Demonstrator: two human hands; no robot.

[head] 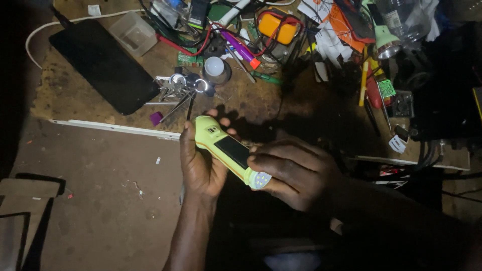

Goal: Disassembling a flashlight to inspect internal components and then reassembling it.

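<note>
Just below the front edge of the cluttered desk (75,100), over the bare floor, both hands meet on a yellow-green torch (228,150). Its body runs on a slant: the tail end points up and to the left, toward the desk, and the head with its cluster of small white lamps points down and to the right. A dark rectangular panel sits along the upper face, between the two grips.

Left hand (201,165) is wrapped around the tail half from beneath, fingers closed on the casing, with the thumb along the near side and fingertips showing past the far edge. Right hand (288,173) comes in from the right and is closed over the head end, its thumb and forefinger pinching just behind the lamp face. So both hands are clamped on the torch, and neither is free. The left carries the body, while the right lies nearer the lamp end, across the long axis.

On the desk beyond, nearest the left hand, lie a bunch of keys (178,85) and a small white bulb (215,66). A black phone (103,62) lies flat farther left, with a white cable running from it. An orange block wound with red wires (278,27) sits among loose tools at the back.
</note>
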